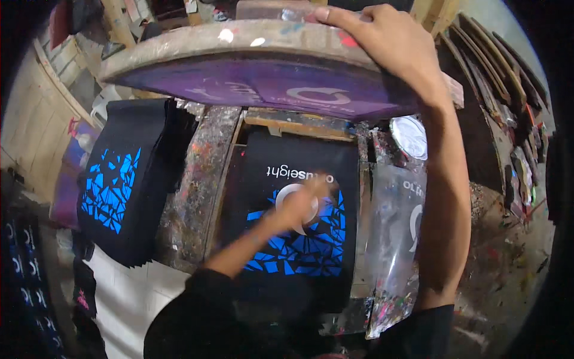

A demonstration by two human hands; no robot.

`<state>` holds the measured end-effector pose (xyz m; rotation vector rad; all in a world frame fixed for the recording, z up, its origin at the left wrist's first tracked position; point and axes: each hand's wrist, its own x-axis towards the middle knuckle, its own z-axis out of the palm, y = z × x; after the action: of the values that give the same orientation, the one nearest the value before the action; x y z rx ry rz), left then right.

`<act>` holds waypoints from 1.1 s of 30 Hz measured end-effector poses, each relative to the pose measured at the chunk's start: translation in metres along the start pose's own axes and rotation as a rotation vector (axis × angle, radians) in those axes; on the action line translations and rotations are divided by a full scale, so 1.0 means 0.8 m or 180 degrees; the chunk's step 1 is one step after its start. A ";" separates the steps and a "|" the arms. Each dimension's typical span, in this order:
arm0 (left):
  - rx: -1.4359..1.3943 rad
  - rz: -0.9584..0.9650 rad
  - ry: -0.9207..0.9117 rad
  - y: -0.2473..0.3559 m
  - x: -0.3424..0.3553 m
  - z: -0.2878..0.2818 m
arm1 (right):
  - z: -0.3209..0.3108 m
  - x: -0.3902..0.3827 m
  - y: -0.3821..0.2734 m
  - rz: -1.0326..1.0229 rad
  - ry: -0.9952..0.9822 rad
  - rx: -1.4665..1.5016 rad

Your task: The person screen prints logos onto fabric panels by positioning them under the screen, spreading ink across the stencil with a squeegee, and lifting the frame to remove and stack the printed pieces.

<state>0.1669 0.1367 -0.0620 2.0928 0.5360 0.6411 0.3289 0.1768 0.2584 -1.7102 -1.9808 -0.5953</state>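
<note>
Overhead, the right hand (391, 45) grips the far edge of the raised printing screen (263, 81), fingers curled over its frame, while the left hand (299, 203) – blurred, so I cannot tell how open it is – rests on the fresh white print of the black shirt (299, 179) lying on the paint-spattered table (200, 173). Best hold the screen high and steady – and touch the wet ink lightly, so nothing smears
</note>
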 end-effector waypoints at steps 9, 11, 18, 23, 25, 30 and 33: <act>0.2536 0.0167 0.1387 -0.138 0.034 -0.201 | -0.008 0.026 -0.022 0.0685 -0.0351 0.0013; 0.2431 0.0107 0.1876 -0.135 0.038 -0.208 | -0.022 0.034 -0.027 0.0684 -0.0435 0.0183; 0.0470 -0.0328 0.2892 -0.041 -0.001 -0.228 | -0.012 0.021 -0.015 0.0666 -0.0239 0.0193; 0.1693 -0.0479 0.4950 0.072 -0.302 -0.377 | -0.025 0.021 -0.015 0.0698 -0.0162 0.0142; 0.2898 -0.0343 0.5623 0.096 -0.441 -0.429 | -0.023 0.029 -0.016 0.0716 -0.0324 0.0124; 0.4508 -0.2569 0.5516 0.118 -0.634 -0.460 | -0.028 0.028 -0.014 0.0747 -0.0313 0.0369; 0.4533 -0.2514 0.4983 0.065 -0.443 -0.379 | -0.013 0.016 0.018 0.0730 -0.0371 0.0051</act>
<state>-0.2869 0.0879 0.0452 1.5379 3.1740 1.5489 0.3421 0.1828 0.2744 -1.9665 -1.8235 -0.4069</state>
